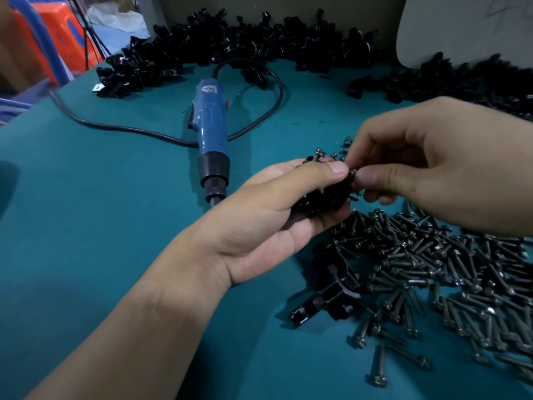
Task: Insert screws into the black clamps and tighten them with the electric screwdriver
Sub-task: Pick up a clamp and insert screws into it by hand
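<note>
Black clamp [326, 197]: held above the green table cover [101, 212] at centre of view, in the left hand [259, 226]. The fingers curl beneath it and the thumb presses along its top. The hands cover most of it, so whether one piece or several is held cannot be told.

Right hand [432, 168]: thumb and forefinger pinch a screw [353, 172] at the clamp's top edge. Only the screw's head shows.

Heap of screws [432, 269]: loose on the cover beneath the right hand, cut off at the right edge. Two or three spare clamps [331, 290] lie touching its left side.

Electric screwdriver [212, 125]: lying flat beyond the left hand, which hides its tip. Its black cable [277, 90] loops behind it.

Clamp piles [230, 44]: ranged along the far edge, individual pieces hard to separate. An orange stool [57, 39] stands off the table, far left.
</note>
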Demonstrator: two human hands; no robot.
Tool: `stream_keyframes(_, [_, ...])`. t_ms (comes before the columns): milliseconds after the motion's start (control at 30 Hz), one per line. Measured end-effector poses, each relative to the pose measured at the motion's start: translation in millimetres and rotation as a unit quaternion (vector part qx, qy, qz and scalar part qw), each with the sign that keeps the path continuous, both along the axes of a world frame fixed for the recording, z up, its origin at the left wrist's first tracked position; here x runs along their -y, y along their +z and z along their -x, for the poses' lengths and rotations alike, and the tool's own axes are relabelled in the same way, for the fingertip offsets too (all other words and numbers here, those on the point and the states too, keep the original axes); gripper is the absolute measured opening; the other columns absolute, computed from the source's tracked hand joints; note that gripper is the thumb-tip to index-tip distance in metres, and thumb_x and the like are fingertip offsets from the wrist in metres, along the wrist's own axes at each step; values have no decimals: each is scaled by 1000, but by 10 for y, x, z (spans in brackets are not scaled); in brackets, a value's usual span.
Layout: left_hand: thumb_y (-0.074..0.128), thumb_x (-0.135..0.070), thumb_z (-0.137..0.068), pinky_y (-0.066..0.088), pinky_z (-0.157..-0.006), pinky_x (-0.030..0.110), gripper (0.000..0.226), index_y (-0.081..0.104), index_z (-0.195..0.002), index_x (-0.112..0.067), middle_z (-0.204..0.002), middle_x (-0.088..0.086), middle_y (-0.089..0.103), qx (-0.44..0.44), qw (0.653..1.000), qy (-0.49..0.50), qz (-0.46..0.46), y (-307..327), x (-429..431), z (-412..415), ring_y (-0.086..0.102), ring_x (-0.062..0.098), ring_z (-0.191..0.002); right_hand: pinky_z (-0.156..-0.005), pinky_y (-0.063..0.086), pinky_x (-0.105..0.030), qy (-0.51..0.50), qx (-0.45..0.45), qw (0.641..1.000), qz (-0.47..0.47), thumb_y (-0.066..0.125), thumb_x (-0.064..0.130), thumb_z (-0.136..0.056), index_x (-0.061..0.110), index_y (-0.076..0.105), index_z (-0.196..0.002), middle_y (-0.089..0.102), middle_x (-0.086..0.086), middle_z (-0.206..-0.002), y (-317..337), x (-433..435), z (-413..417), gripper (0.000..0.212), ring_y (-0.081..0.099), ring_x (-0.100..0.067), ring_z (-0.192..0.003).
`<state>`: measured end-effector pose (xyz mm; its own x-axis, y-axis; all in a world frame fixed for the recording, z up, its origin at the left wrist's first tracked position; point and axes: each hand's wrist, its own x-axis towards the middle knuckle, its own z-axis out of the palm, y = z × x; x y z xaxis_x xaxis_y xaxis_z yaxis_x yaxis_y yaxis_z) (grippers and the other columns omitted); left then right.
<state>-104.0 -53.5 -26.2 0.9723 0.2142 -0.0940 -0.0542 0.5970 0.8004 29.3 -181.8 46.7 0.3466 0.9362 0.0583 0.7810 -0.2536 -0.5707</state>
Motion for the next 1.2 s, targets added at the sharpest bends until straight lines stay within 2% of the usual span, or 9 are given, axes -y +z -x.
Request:
stream_keyframes(200, [63, -14, -92, 58, -90, 26, 12, 69, -101, -7, -90, 0, 71, -6, 1000, 16, -9, -11, 0, -14, 67, 6, -87, -52, 45, -24, -9, 83, 996, 14, 48, 48, -82, 37, 64, -83, 66, 23, -70, -44, -9, 35, 19, 61, 2, -62])
stream_keyframes(333, [64, -17, -92, 56, -95, 28, 17, 68, -105, -7, -94, 0, 70, -10, 1000, 17, -12, -6, 2, -8, 66, 7, -91, -45, 40, -13, -3, 68, 997, 34, 39, 52, -87, 27, 61, -80, 58, 16, -59, -98, -28, 31, 34, 51, 0, -49])
stream_keyframes(467, [63, -18, -97, 56, -95, 27, 21, 69, -113, -6, -101, 1, 71, 5, 1000, 6, -8, 9, -13, 17, 66, 8, -99, -42, 38, -17, -6, 56, 998, 14, 40, 54, -87, 27, 61, -81, 59, 14, -60, -103, -43, -4, 34, 51, -2, -48])
stream_keyframes(667, [70, -13, -88, 59, -76, 28, 10, 75, -81, -7, -87, 9, 70, -4, 992, 39, 118, 26, -15, -30, 65, 19, -91, -63, 53, -34, -40, 22, 997, -68, 53, 42, -83, 37, 64, -90, 70, 20, -82, -14, -37, -51, 14, 65, -4, -67])
stream_keyframes(833, [73, -13, -82, 59, -70, 29, 22, 58, -97, -4, -95, 16, 59, -16, 971, 21, 239, 37, 8, -62, 59, 24, -89, -61, 42, -15, -54, 99, 992, 54, 66, 41, -78, 40, 67, -79, 69, 23, -76, -52, 24, -106, 2, 63, 5, -71])
stream_keyframes(900, [73, -13, -81, 59, -71, 28, 31, 53, -105, -4, -96, 18, 58, -11, 967, 20, 254, 43, 11, -65, 60, 25, -86, -61, 39, -13, -42, 128, 984, 117, 75, 31, -82, 40, 66, -80, 68, 21, -74, -98, 21, -117, 13, 62, 6, -74])
stream_keyframes(967, [73, -13, -80, 59, -72, 28, 36, 52, -109, -4, -96, 18, 58, -16, 965, 30, 261, 34, 12, -70, 61, 25, -85, -62, 41, -13, -33, 129, 979, 153, 76, 37, -81, 44, 66, -84, 67, 23, -77, -111, 23, -120, 13, 61, 7, -75])
stream_keyframes(1100, [68, -27, -92, 58, -84, 25, 27, 69, -96, 0, -101, 14, 68, -20, 978, 15, 208, 17, 33, -49, 64, 19, -91, -71, 53, -24, -24, 59, 998, 28, 66, 57, -69, 51, 68, -99, 67, 34, -93, 31, 63, -93, 31, 66, 9, -79])
stream_keyframes(1200, [46, -51, -105, 48, -97, 29, 61, 61, -129, 3, -128, 17, 65, -22, 982, -17, 185, 70, 66, -22, 64, 18, -103, -72, 60, -25, 16, -7, 1000, -21, 70, 65, -59, 50, 71, -101, 71, 30, -95, 120, 79, 20, 44, 71, 6, -80])
